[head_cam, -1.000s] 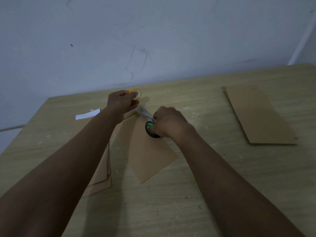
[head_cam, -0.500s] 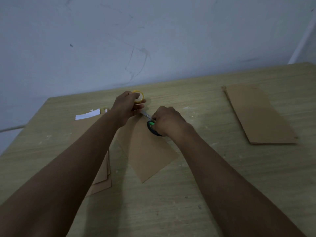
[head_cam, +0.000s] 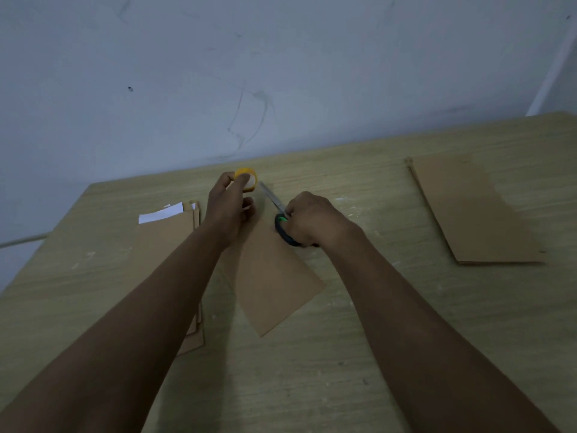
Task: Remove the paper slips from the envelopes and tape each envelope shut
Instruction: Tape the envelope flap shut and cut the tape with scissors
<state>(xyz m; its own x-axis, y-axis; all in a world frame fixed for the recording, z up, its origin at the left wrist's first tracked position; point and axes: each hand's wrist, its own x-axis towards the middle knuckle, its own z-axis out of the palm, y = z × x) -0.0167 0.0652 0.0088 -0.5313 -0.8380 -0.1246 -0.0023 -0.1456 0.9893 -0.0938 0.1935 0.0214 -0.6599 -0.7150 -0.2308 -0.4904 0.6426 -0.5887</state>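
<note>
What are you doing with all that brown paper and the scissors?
A person is taping envelopes shut. The left hand holds a yellow tape roll, the right hand grips scissors over one envelope on the table. More envelopes lie in a left stack and a right stack.

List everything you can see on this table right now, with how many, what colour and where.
Tape roll: one, yellow, far centre, held in the left hand.
Scissors: one pair, black and green handles, silver blades pointing toward the tape, in the right hand.
Centre envelope: one, brown, flat on the table between the arms.
Left stack: several brown envelopes, exact count unclear, partly under the left arm.
Slip: one, white, at the far end of the left stack.
Right stack: brown envelopes, count unclear, far right.
Table: one, light wood.
Wall: pale, scuffed, behind the table.
Left hand: grips the tape roll.
Right hand: grips the scissors.
</note>
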